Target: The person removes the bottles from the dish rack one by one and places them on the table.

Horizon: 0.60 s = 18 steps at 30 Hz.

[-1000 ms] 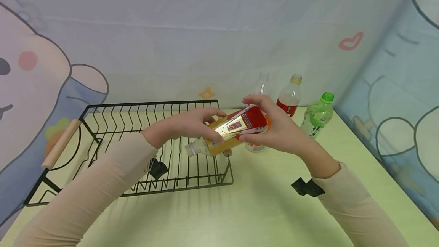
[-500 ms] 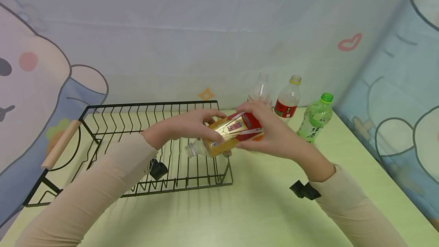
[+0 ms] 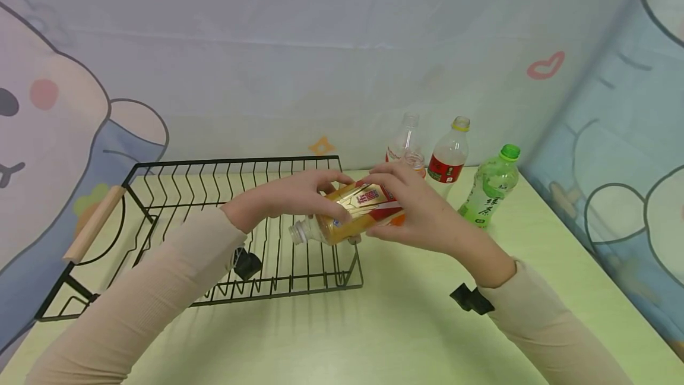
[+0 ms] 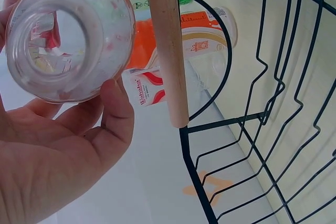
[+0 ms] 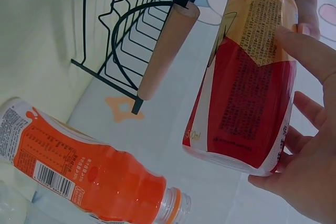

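A clear plastic drink bottle (image 3: 359,205) with a gold and red label lies nearly level in the air, its capless neck pointing left. Around its neck end my left hand (image 3: 291,196) grips with curled fingers. My right hand (image 3: 427,212) holds the bottle's other end, thumb below and fingers over the top. In the left wrist view the open bottle mouth (image 4: 58,40) faces the camera. The right wrist view shows the red lower label (image 5: 244,108) and the flat base, with fingers (image 5: 302,45) along one side. The bottle overlaps the right end of the black wire rack (image 3: 278,296).
A wooden handle (image 3: 96,224) is on the rack's left end. Behind my right hand stand a clear bottle (image 3: 408,135), an orange-labelled bottle (image 5: 110,171), a red-labelled bottle (image 3: 446,165) and a green bottle (image 3: 491,186). A patterned cloth backdrop (image 3: 267,76) rises behind the table.
My right hand has moved left and slightly down along the bottle, covering more of its red end. The orange-labelled bottle's neck now shows behind it. My left hand stays in place.
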### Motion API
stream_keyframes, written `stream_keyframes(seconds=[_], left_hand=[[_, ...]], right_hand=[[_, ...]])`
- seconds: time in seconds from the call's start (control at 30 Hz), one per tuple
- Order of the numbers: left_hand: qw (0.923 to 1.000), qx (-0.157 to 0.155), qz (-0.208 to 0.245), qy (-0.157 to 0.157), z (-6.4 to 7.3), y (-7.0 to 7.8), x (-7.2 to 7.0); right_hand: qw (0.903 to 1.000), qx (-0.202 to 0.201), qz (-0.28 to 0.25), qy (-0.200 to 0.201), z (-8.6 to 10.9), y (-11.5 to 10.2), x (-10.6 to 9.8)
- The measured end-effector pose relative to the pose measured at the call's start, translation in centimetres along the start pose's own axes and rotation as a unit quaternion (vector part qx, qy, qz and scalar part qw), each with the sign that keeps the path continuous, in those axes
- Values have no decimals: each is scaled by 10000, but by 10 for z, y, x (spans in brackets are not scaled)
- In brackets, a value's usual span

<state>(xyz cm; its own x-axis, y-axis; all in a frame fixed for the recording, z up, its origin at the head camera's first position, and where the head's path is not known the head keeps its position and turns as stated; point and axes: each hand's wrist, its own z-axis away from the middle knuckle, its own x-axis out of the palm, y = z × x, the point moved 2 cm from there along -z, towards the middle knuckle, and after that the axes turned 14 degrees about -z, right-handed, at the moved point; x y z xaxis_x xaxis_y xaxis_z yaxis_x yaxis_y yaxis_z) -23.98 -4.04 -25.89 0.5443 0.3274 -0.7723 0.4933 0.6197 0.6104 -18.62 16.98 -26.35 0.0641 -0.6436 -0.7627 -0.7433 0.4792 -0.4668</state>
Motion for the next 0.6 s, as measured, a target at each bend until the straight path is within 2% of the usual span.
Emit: stream_keyframes(seconds=[0.23, 0.6], left_hand=[[10000, -9, 14, -41, 1, 1, 0], [9999, -98, -36, -61, 1, 1, 0]], right_hand=[[9991, -199, 366, 7, 0, 1, 2], [9982, -181, 572, 6, 0, 1, 5]])
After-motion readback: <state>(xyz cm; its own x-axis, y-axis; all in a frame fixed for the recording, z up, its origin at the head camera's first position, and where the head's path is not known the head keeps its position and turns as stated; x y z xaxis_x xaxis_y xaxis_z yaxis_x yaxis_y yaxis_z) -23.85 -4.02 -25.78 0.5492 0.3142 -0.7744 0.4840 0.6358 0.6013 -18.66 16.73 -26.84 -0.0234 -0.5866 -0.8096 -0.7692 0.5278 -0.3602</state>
